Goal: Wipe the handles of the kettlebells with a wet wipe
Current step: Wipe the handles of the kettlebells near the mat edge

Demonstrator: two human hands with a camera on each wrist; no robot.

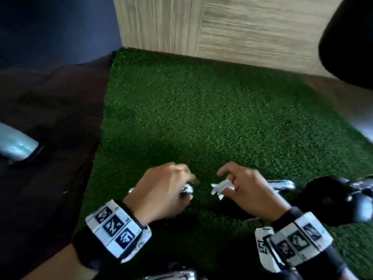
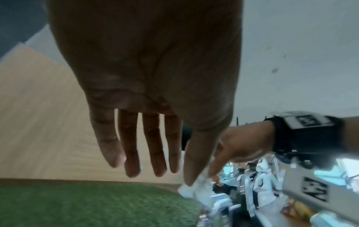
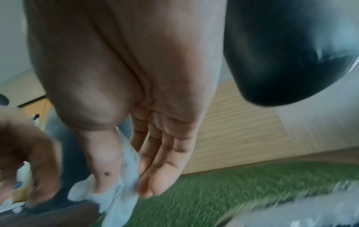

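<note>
My right hand [image 1: 250,190] pinches the wipe [image 1: 222,187] between thumb and fingers, bunched for rubbing. My left hand [image 1: 161,190] curls over a chrome handle [image 1: 186,189], probably steadying it. A black kettlebell [image 1: 333,197] sits just right; the turf [image 1: 201,118] ahead leaves room.

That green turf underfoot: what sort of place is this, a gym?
Probably a gym or home workout corner. Artificial green turf covers the floor beside a wood-look wall, and a black kettlebell with a shiny chrome handle sits by the right hand, which holds a wet wipe.
</note>
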